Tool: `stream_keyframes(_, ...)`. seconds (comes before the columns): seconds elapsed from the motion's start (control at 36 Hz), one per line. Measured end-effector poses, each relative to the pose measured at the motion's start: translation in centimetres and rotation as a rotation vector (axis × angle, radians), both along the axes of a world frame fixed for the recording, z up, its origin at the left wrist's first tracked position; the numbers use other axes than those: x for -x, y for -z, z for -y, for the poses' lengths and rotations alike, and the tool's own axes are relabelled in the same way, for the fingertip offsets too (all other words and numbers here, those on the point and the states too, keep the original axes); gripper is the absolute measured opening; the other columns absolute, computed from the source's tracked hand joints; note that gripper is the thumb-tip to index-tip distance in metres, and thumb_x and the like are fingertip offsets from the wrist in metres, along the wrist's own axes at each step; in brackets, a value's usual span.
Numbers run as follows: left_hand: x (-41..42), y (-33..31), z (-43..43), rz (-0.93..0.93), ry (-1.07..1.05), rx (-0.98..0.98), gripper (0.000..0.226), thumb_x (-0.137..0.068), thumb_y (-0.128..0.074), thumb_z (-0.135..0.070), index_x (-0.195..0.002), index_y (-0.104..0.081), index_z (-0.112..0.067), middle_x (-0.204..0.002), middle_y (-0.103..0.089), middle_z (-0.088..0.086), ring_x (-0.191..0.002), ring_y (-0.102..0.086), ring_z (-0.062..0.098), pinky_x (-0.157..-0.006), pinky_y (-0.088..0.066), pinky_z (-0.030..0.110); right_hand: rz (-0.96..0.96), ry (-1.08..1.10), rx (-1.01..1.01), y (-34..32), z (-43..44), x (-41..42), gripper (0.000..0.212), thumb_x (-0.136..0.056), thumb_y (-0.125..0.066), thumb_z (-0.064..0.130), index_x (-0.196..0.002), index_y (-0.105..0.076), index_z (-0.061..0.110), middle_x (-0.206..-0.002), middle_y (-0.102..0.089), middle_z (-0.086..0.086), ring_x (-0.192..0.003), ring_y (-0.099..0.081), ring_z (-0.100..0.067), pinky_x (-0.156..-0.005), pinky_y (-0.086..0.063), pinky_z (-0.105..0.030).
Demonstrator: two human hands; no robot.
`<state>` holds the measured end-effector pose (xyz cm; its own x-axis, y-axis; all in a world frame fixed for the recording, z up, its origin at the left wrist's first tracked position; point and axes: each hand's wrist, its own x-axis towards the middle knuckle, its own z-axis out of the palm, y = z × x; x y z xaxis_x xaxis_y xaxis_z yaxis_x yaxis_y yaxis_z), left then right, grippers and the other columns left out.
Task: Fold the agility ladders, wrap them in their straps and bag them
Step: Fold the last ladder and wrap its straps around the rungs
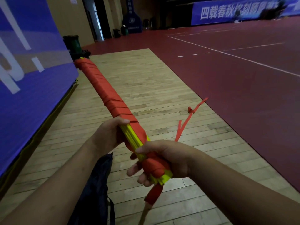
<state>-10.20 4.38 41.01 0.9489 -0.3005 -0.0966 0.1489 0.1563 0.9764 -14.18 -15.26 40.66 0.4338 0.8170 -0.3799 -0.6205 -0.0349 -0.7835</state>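
A folded agility ladder (103, 88), a bundle of yellow rungs wound in red strap, points away from me toward the upper left. My left hand (110, 135) grips the bundle where bare yellow rungs show. My right hand (164, 159) is curled round the near end and its strap windings. A loose red strap end (186, 120) with a knot sticks up to the right of that hand. Another strap piece (152, 195) hangs below the near end. A dark bag (97, 184) lies on the floor under my left forearm.
I stand on a pale wooden floor strip (146, 88) beside a dark red court floor (243, 78) with white lines. A blue padded banner wall (32, 70) runs along the left. Dark gear (76, 46) sits at the wall's far end.
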Motion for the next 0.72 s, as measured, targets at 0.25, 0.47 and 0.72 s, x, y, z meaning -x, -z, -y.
stream_keyframes(0.25,-0.5,-0.2,-0.2,-0.112,0.083,-0.144,0.042,-0.081,-0.062,-0.044,-0.096,-0.067,-0.004,-0.085,-0.069,0.016,-0.074,-0.068,0.028,-0.062,-0.059,0.034,0.357,0.214,0.163,-1.3,0.0,0.3,0.021,-0.093,-0.061,0.011,-0.106,-0.051,-0.003,-0.068,-0.063,-0.014,-0.05,-0.059,-0.022,-0.051,-0.053,-0.029)
stream_keyframes(0.47,-0.9,0.5,2.0,-0.138,-0.013,-0.485,0.07,-0.068,-0.056,-0.072,-0.09,-0.063,-0.006,-0.054,-0.053,0.004,-0.046,-0.056,0.021,-0.052,-0.048,0.028,0.915,0.372,0.893,0.9,-0.2,-0.5,0.028,-0.09,-0.068,0.032,-0.104,-0.057,0.01,-0.081,-0.066,-0.008,-0.068,-0.072,-0.022,-0.067,-0.064,-0.038)
stream_keyframes(0.72,-1.0,1.6,3.2,-0.031,-0.193,-0.313,0.028,-0.086,-0.067,-0.034,-0.076,-0.067,-0.007,-0.066,-0.061,0.01,-0.06,-0.057,0.024,-0.059,-0.045,0.032,1.084,0.442,0.919,1.5,-1.0,-0.3,0.035,-0.093,-0.059,0.049,-0.105,-0.046,0.018,-0.092,-0.064,-0.001,-0.077,-0.069,-0.021,-0.071,-0.062,-0.04)
